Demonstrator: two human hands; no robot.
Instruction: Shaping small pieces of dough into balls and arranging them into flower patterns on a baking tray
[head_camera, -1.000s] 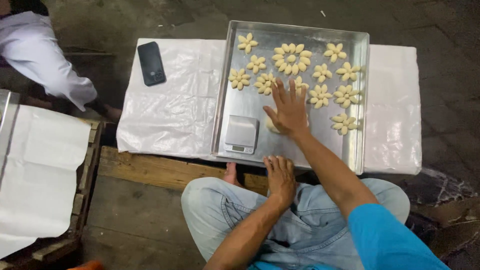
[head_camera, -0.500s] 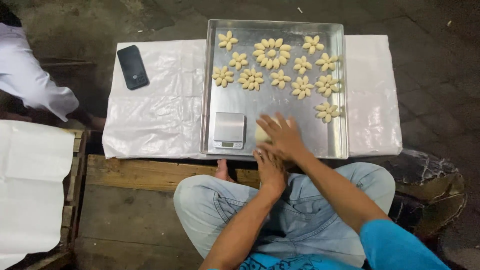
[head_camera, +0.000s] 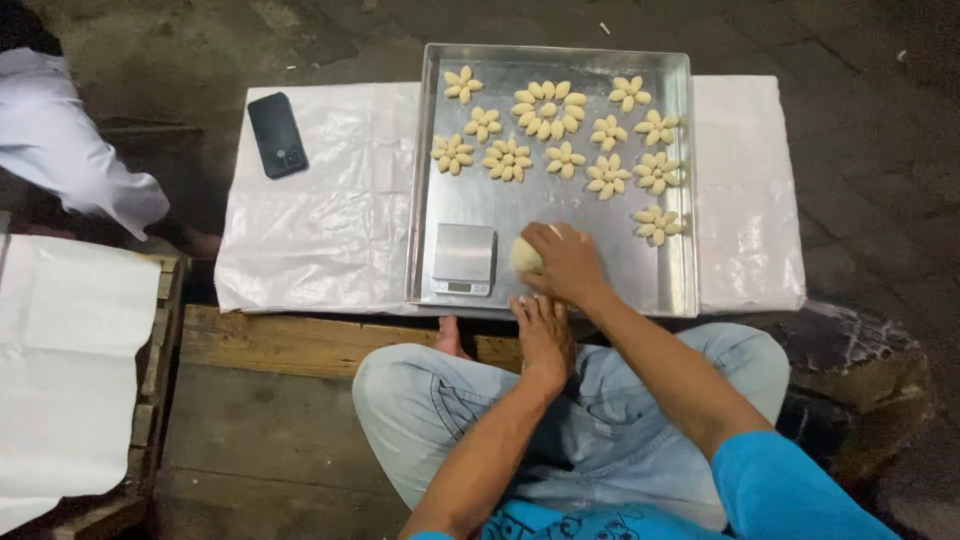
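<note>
Phone lies left on the white sheet, scale sits in the tray, left hand flat and empty at tray edge, right hand cupped over the dough ball beside scale.

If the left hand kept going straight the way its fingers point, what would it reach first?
The left hand points up-frame toward the metal tray. It would likely meet the right hand on the dough lump first, though their heights are hard to judge.
</note>
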